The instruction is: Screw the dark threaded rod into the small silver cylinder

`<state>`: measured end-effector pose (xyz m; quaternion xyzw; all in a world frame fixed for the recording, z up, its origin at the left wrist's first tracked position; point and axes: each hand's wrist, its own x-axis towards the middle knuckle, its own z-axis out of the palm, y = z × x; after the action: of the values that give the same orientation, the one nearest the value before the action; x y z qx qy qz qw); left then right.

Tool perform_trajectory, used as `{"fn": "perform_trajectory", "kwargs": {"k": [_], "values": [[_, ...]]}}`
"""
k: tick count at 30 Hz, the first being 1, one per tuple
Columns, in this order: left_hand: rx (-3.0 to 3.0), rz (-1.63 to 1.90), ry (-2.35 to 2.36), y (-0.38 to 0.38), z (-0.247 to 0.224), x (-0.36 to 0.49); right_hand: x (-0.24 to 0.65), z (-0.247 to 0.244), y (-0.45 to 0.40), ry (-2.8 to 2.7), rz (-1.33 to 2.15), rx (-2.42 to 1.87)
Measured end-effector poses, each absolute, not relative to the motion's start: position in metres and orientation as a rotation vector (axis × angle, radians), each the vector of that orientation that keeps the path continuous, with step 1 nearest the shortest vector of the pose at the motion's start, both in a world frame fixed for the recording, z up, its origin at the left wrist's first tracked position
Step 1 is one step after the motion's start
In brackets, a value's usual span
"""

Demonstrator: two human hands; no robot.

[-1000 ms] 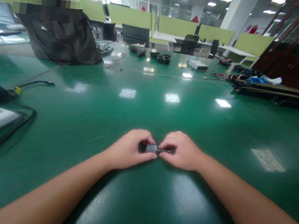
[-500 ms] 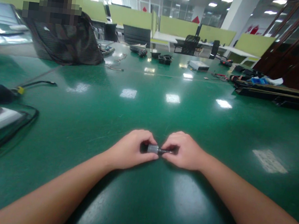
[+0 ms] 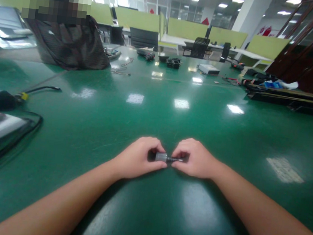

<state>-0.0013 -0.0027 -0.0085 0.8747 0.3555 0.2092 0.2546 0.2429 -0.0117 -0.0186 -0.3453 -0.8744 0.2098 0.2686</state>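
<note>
Near the middle of the green table, my hands meet at a small slim object (image 3: 161,157) lying sideways between them. It has a grey, shiny cylinder at its left and a thin dark shaft with a lighter tip at its right; its exact kind is unclear. My left hand (image 3: 140,157) curls around the cylinder, thumb below and fingers above, hiding the left end. My right hand (image 3: 195,159) is curled around the shaft end, thumb and forefinger bent toward it. A narrow gap separates the fingertips of the two hands.
A person in a dark top (image 3: 71,43) is at the table's far left. Nearer on that side lie a device with a black cable (image 3: 39,119) and a cord with a yellow part (image 3: 24,96). Black bars (image 3: 288,98) lie right; a silver box (image 3: 208,69) sits at the back.
The whole view has shifted slightly to the right. Both hands keep nearly the same pose around the slim object, my right hand having moved a touch rightward.
</note>
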Motion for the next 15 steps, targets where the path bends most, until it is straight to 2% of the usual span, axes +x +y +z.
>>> {"fn": "perform_trajectory", "kwargs": {"k": [15], "values": [[2.285, 0.586, 1.056, -0.0044, -0.0071, -0.0024, 0.2523, -0.0187, -0.0056, -2.313, 0.578, -0.996]]}}
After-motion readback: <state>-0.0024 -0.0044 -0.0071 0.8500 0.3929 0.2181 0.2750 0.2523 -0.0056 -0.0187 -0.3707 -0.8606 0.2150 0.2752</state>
